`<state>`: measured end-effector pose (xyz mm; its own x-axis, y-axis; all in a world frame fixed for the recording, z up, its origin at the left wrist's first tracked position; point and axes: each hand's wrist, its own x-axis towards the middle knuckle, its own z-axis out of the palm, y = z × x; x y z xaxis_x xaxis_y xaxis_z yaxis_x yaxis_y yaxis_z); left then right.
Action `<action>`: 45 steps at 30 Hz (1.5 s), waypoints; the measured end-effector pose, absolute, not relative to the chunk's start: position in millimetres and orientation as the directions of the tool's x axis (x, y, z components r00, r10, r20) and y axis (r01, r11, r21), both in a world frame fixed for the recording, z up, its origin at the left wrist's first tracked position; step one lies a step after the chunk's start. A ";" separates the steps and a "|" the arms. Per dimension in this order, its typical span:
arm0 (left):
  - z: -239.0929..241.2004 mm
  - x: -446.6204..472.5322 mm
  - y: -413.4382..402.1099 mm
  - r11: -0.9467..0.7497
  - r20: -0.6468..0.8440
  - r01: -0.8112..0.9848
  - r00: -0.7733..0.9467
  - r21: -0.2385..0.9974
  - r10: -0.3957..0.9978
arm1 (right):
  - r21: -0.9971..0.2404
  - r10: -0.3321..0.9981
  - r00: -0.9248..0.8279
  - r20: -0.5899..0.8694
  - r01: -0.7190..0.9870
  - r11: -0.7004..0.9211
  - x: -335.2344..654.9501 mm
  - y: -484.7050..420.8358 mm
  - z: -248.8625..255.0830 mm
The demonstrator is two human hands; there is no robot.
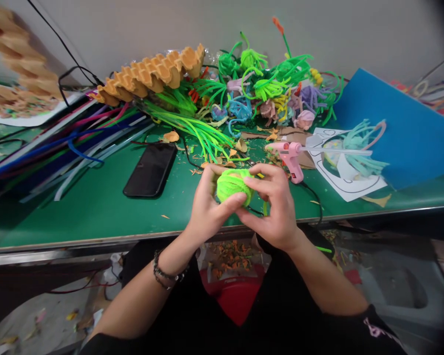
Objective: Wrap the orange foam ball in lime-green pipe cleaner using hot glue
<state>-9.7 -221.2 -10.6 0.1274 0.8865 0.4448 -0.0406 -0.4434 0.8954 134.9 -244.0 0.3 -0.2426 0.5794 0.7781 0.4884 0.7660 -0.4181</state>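
A bright yellow-green ball of fuzzy pipe cleaners (234, 187) is held between both hands just above the table's front edge. My left hand (210, 202) wraps round its left side, with the thumb across the lower front. On the other side, my right hand (273, 202) pinches the ball with fingertips and thumb. A pale tan patch shows at the top of the ball. Behind my right hand lies a pink glue gun (290, 159) with a clear glue stick at its rear. Loose bright green pipe cleaners (207, 133) lie just beyond the ball.
A black phone (150, 170) lies left on the green table (107, 217). Behind are egg-carton pieces (151, 74), bundled pipe cleaners (70, 133) and a heap of coloured pipe-cleaner pieces (251, 93). A blue board (399, 133) and white cutout paper (350, 190) are right. Scraps fill a red bin (237, 296) below.
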 end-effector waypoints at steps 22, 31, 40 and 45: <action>-3.4 -27.2 -213.1 -0.769 0.800 0.596 0.334 0.230 0.498 | -0.236 0.447 -0.221 0.867 0.608 0.758 148.6 -251.8 13.5; -3.4 -25.3 -208.9 -0.772 0.807 0.636 0.458 -0.005 0.373 | -0.312 0.479 -0.100 0.872 0.640 0.702 149.7 -261.1 21.7; -11.0 -23.6 -205.1 -0.718 0.826 0.696 0.388 0.029 0.409 | -0.398 0.564 -0.357 0.744 0.441 0.805 138.9 -276.6 32.5; -9.8 -27.7 -207.0 -0.688 0.827 0.710 0.290 0.151 0.481 | -0.235 0.349 -0.590 0.728 0.263 0.936 128.5 -276.2 23.7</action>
<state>-27.7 -207.0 -9.8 0.2902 0.4814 0.8271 0.7097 -0.6881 0.1515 128.5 -276.2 23.7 -0.5901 0.3488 0.7281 0.2635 0.9357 -0.2347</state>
